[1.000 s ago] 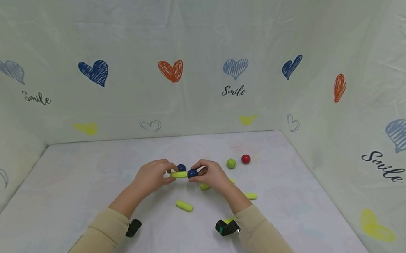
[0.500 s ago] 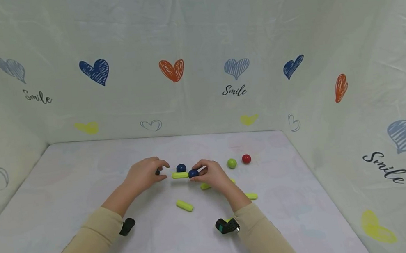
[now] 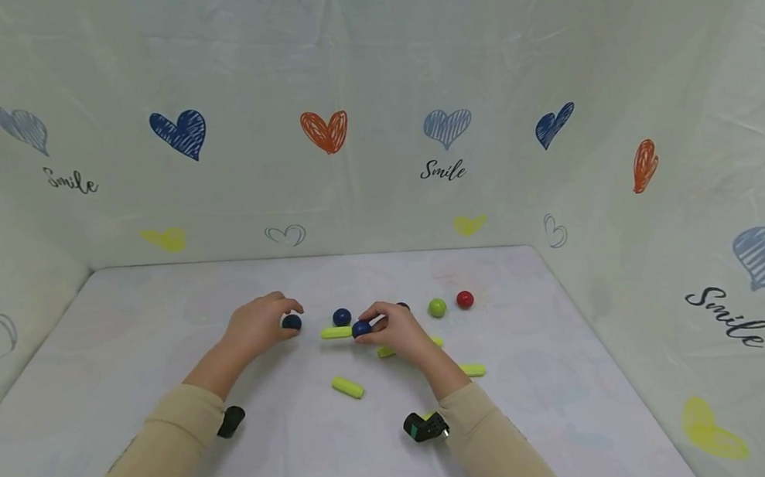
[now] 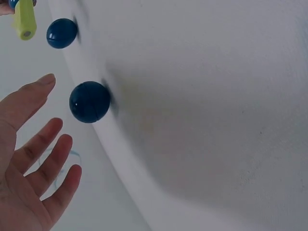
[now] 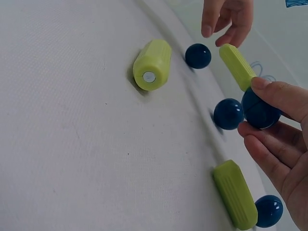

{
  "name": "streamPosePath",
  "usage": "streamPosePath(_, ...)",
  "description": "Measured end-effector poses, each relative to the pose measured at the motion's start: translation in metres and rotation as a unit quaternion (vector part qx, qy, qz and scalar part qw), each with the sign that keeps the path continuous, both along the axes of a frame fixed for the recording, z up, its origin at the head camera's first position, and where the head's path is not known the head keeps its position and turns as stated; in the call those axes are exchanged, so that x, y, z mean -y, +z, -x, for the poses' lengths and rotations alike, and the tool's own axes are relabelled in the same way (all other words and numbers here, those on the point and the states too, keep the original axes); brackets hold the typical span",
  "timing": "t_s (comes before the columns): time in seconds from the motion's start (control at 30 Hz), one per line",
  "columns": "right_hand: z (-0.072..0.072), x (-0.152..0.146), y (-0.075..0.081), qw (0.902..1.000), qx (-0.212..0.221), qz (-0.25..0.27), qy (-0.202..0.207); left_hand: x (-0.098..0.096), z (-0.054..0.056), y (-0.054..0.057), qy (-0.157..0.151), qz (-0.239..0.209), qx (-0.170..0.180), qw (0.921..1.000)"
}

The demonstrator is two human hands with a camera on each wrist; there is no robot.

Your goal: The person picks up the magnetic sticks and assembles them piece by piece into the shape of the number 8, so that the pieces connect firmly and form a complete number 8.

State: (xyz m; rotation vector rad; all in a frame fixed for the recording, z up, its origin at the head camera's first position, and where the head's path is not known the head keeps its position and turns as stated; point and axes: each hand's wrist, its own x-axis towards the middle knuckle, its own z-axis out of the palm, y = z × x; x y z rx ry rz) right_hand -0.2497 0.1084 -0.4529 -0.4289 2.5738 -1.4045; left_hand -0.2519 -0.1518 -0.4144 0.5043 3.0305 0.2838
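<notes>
Between thumb and fingers, my right hand [image 3: 399, 330] pinches a dark blue ball [image 5: 260, 108]. A yellow-green ridged rod [image 3: 336, 333] sticks out from that ball toward the left, its free end showing a small grey disc in the left wrist view. My left hand [image 4: 29, 154] has its fingers spread beside another blue ball [image 4: 90, 102] on the table, with a gap between them in the left wrist view. A further blue ball [image 3: 342, 317] sits on the table behind the held rod.
One loose yellow-green rod [image 3: 348, 387] lies in front of the hands; another rod [image 5: 235, 195] is beside a blue ball [image 5: 269, 211], partly behind the right hand from the head. A green ball [image 3: 437, 308] and a red ball [image 3: 464, 300] stand to the right. Heart-printed sheeting hangs behind.
My left hand has let go of the rod and moved left to the leftmost blue ball. The right hand still holds its ball with the rod on it, almost in place.
</notes>
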Motion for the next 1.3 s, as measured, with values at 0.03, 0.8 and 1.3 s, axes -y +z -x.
streamPosePath(0.03, 0.000, 0.000, 0.000, 1.0000, 0.000, 0.001, 0.000, 0.001, 0.001, -0.001, 0.002, 0.002, 0.001, 1.0000)
streamPosePath(0.8, -0.002, 0.004, -0.001, 0.9999, 0.007, -0.001, 0.011, 0.008, 0.019, -0.017, 0.019, 0.010, 0.044, 0.9988)
streamPosePath(1.3, 0.000, 0.001, -0.001, 1.0000, 0.001, 0.001, 0.003, 0.010, 0.016, -0.019, 0.050, -0.069, 0.079, 0.9932)
